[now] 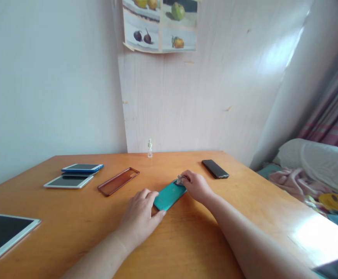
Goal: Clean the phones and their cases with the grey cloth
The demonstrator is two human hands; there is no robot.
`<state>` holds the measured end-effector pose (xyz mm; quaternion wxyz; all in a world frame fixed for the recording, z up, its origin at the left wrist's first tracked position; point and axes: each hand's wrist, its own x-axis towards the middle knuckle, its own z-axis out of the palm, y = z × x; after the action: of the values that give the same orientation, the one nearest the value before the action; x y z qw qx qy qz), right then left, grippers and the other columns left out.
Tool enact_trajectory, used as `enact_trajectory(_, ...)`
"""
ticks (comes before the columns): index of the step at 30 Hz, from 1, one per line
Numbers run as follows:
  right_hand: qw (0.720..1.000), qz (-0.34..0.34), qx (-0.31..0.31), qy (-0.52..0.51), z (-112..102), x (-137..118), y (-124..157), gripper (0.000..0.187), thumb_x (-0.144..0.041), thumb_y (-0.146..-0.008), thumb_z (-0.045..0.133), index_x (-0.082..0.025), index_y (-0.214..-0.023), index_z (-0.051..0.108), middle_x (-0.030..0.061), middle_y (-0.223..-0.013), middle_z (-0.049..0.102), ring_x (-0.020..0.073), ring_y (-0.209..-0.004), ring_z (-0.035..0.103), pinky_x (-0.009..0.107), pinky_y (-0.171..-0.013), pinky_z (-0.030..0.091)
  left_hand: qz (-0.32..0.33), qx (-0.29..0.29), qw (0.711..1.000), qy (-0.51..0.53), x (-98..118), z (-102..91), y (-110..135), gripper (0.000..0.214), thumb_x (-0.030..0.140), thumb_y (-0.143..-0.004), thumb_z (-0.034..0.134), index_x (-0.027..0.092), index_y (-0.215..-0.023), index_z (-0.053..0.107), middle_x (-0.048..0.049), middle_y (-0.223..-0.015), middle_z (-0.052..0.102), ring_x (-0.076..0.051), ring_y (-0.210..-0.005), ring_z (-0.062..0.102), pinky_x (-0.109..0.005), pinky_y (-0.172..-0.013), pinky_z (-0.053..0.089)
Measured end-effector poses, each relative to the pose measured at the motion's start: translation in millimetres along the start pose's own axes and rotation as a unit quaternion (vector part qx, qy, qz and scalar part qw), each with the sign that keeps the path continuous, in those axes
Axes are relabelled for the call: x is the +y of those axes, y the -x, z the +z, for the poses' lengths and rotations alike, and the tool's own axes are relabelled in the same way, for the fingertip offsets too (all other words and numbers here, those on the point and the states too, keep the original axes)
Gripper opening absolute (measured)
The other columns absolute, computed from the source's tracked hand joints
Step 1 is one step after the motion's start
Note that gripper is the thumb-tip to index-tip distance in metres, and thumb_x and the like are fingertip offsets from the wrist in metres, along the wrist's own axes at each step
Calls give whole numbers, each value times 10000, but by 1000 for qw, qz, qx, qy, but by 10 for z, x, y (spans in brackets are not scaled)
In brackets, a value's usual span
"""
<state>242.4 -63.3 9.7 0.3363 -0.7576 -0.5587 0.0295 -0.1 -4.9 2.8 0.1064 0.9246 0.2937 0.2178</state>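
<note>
A teal phone (169, 197) lies back side up on the wooden table, slanting away to the right. My left hand (141, 212) grips its near left end, with the thumb at the lower edge and the fingers at the upper edge. Pinched in the fingers of my right hand (196, 186) is a small crumpled whitish wipe (181, 180). It presses on the far end of the phone, over the dark camera area, which it partly hides. Left of the phone lies a reddish-brown, see-through phone case (119, 182).
A black phone (214, 169) rests at the right, and a small clear spray bottle (149, 148) stands by the wall. On the left are a blue tablet (82, 167) overlapping a white tablet (67, 181), and another white tablet (7, 234) nearer. Bedding (314, 170) is beyond the table's right edge.
</note>
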Motion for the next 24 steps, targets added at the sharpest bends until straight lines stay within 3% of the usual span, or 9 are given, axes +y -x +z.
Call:
enact_trajectory(6,998,4,17,61,33,60,-25,213,-275,-901,511,-207,-990,692,57,-951,667,176,-864,616,257,-745,428,-32,4,999,-1,-19,34,-11,579,472,-760,661,206,-1256,524,-117,-1173,615,-305,-1142,542,-428,-961,411)
enact_trajectory(9,994,-8,0,110,77,-52,26,245,-207,-898,494,-201,-1060,678,81,-1020,648,185,-921,613,272,-816,432,-54,18,998,10,-31,62,-16,624,444,-744,670,191,-1287,496,-138,-1223,609,-316,-1172,534,-439,-982,404)
enact_trajectory(12,983,-121,-82,111,119,-323,181,249,-198,-923,457,-191,-1011,690,90,-1026,674,204,-1001,610,301,-902,431,-66,34,997,20,-43,94,-18,697,434,-719,692,166,-1321,466,-155,-1230,612,-326,-1172,541,-453,-989,402)
enact_trajectory(14,959,-226,-149,82,132,-492,295,266,-217,-939,450,-196,-1072,679,95,-1152,670,216,-1116,587,333,-983,410,-65,42,997,27,-49,109,-22,701,416,-714,697,158,-1322,462,-157,-1212,622,-324,-1149,558,-452,-975,413)
enact_trajectory(16,938,-283,-190,64,125,-556,353,311,-238,-960,428,-219,-1185,643,93,-1311,611,224,-1242,528,388,-1069,355,-68,44,996,34,-51,115,-25,695,396,-707,706,163,-1316,466,-153,-1199,629,-318,-1134,568,-444,-967,420)
enact_trajectory(18,942,-258,-196,83,101,-487,320,368,-260,-979,391,-229,-1287,591,104,-1405,546,239,-1323,465,472,-1128,275,-74,42,996,36,-51,115,-27,704,396,-692,723,173,-1310,471,-145,-1199,629,-316,-1136,568,-442,-971,418)
enact_trajectory(20,958,-180,-186,125,76,-332,226,420,-287,-994,351,-218,-1368,530,122,-1455,493,257,-1369,415,551,-1146,204,-77,40,996,36,-50,115,-26,729,416,-676,740,186,-1312,467,-136,-1210,625,-317,-1149,560,-446,-986,408)
enact_trajectory(22,965,-109,-174,164,62,-199,142,463,-317,-1005,315,-191,-1422,471,142,-1496,433,271,-1403,363,592,-1145,170,-76,39,996,38,-48,118,-23,736,426,-674,742,196,-1314,461,-129,-1219,623,-317,-1159,552,-451,-996,401)
enact_trajectory(24,964,-91,-172,180,64,-187,133,497,-353,-1012,294,-150,-1438,447,168,-1508,403,283,-1423,325,596,-1148,158,-74,38,996,40,-44,120,-20,746,426,-666,745,188,-1313,460,-133,-1224,621,-323,-1169,544,-457,-998,401)
